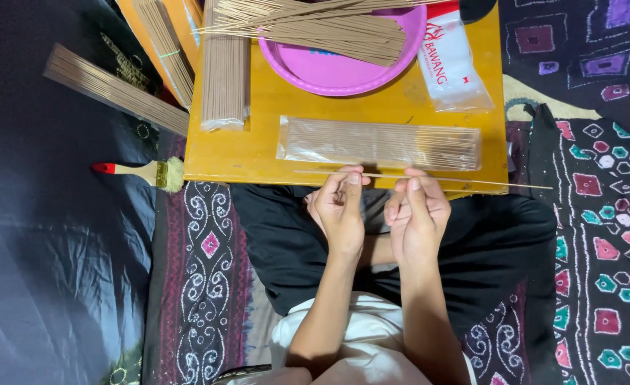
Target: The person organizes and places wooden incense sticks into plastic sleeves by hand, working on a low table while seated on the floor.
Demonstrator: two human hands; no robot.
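My left hand and my right hand are side by side at the near edge of a low yellow wooden board. Both pinch one thin tan stick that lies level across the fingertips and juts far out to the right. Just beyond the fingers, a clear flat packet of thin sticks lies on the board. A pink round tray further back carries a loose heap of the same sticks.
A wrapped bundle of sticks lies at the board's left, more bundles rest off it on dark cloth. A white plastic packet sits right of the tray. A red-handled paintbrush lies left of the board. Patterned cloth covers the floor.
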